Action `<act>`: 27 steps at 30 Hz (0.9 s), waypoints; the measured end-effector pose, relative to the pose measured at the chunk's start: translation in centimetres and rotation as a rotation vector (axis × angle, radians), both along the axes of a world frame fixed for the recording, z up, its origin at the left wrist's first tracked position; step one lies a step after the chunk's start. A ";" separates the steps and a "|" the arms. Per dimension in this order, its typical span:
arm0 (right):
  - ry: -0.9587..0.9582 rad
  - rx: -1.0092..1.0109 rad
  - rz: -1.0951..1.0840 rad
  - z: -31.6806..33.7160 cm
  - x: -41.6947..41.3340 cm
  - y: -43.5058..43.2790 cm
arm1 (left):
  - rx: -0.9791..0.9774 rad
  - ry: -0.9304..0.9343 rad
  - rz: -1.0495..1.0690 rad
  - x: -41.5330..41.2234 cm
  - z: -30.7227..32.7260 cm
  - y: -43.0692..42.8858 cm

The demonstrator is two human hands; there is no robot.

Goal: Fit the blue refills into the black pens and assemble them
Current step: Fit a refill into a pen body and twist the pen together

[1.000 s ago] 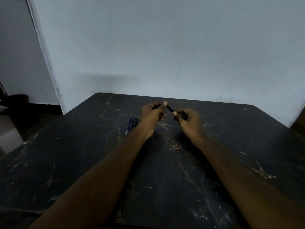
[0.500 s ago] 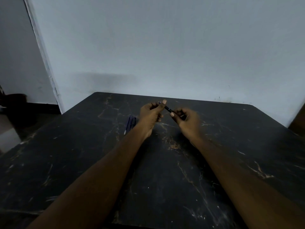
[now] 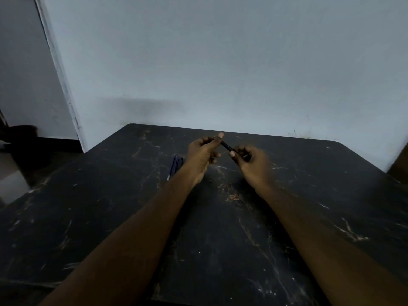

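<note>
Both my hands hold one black pen point(image 3: 227, 147) above the far middle of the black marble table point(image 3: 110, 217). My left hand point(image 3: 202, 154) pinches its upper left end between thumb and fingers. My right hand point(image 3: 251, 161) grips the lower right end, which is hidden inside the fingers. Only a short stretch of the pen shows between the two hands. Left of my left wrist, a few thin blue refills and dark pen parts point(image 3: 175, 165) lie together on the table; the dim light hides their detail.
A pale wall point(image 3: 220, 62) rises just behind the table's far edge. At the left is a doorway with a white frame point(image 3: 61, 80) and a dark object on the floor point(image 3: 19, 138). The table's right corner lies near something brown point(image 3: 400, 164).
My hands stay at the same spot over the table with the pen between them. My left thumb tip has lifted slightly; the pen's tilt is nearly unchanged.
</note>
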State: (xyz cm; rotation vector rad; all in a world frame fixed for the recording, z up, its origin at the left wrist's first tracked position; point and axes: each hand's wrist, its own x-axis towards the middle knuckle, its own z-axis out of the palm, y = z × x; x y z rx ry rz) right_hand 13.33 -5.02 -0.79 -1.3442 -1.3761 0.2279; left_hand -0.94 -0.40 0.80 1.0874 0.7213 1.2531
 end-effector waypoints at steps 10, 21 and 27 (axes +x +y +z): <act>0.032 -0.015 0.017 0.0 -0.1 -0.1 | 0.024 -0.014 -0.017 -0.1 -0.3 0.3; 0.020 -0.015 -0.012 0.2 -0.1 -0.2 | 0.064 0.155 0.095 0.4 -0.6 0.2; 0.020 -0.064 0.029 -0.1 0.1 0.1 | 0.162 0.196 0.110 0.2 -0.5 0.2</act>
